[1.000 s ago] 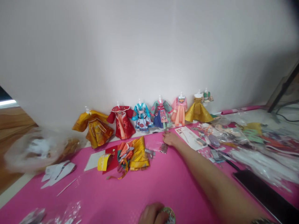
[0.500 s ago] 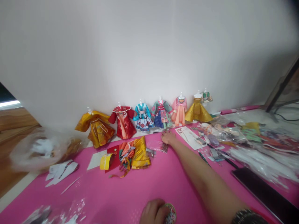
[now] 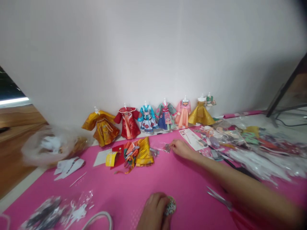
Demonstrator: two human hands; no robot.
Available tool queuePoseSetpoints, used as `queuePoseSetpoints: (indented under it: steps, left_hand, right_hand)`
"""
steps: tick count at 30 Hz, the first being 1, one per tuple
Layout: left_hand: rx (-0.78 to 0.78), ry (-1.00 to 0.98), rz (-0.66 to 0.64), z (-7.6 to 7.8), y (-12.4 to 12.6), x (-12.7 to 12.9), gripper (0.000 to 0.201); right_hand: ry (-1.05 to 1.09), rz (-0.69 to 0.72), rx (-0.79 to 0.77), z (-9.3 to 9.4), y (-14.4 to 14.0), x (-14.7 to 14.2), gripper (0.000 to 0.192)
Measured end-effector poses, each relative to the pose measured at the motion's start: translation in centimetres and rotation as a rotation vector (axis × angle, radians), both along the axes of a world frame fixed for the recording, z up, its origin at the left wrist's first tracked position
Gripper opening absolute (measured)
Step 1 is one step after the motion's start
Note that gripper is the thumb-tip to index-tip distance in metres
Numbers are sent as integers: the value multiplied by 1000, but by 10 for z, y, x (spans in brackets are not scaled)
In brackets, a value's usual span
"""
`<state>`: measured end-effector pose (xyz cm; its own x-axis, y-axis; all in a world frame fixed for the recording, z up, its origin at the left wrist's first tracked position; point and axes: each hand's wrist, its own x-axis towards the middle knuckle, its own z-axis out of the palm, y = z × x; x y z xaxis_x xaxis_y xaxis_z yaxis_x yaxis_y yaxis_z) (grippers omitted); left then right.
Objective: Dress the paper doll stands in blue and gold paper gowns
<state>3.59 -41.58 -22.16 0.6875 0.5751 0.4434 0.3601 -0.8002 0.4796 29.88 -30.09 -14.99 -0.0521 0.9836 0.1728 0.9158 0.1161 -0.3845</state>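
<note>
Low in the view, my left hand is closed around a small round container with speckled, many-coloured contents, perhaps beads. My right hand reaches forward across the pink mat. Its fingers are pinched at the right end of a small clear bag with dark reddish bits in it. Left of that bag lie folded yellow brocade cloth and a bundle of orange and green cloth. A white printed sheet is just beyond my right hand.
Several doll outfits on small stands line the wall, among them a red robe. Scissors lie by my right forearm. Clear packets are heaped at right. A plastic bag and white paper pieces sit at left.
My right hand has drawn back from flat on the mat to a pinch at the small bag's end. The view has shifted, bringing the scissors and a white loop into sight.
</note>
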Motion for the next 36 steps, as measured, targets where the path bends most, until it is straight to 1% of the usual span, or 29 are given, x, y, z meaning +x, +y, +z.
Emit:
queuePoseSetpoints:
  steps: [1,3,6,8,10,12,16,18,22,26,31,36]
  left_hand:
    - [-4,-12,-19,4,-2,0,45]
    - [-19,-21,-27,12,-7,0,41]
    - [-88,6,6,22,-14,1,34]
    - [-127,22,22,28,-17,1,34]
    - [-140,25,34,33,-19,1,39]
    - [-140,29,43,36,-20,0,41]
    - [-160,50,44,37,-18,1,32]
    - [-169,51,48,37,-17,1,30]
    - [-161,19,55,38,-18,2,33]
    - [-163,18,54,44,-20,2,37]
    - [-155,-9,-1,47,-21,1,40]
    - [-167,-2,-51,50,-22,0,42]
  right_hand:
    - [12,41,-11,2,-19,-7,13]
    - [36,118,-51,5,-60,-22,17]
    - [67,197,-111,9,-122,-42,22]
    - [86,214,-162,12,-153,-54,30]
    - [78,190,-231,13,-171,-63,36]
    - [83,162,-261,10,-178,-70,40]
    - [120,133,-238,-2,-174,-76,42]
    - [164,155,-228,-7,-172,-74,43]
    - [302,237,-198,-16,-171,-65,47]
    - [389,247,-180,-25,-170,-61,39]
    - [400,242,-188,-27,-169,-62,26]
    - [401,262,-112,-35,-173,-60,25]
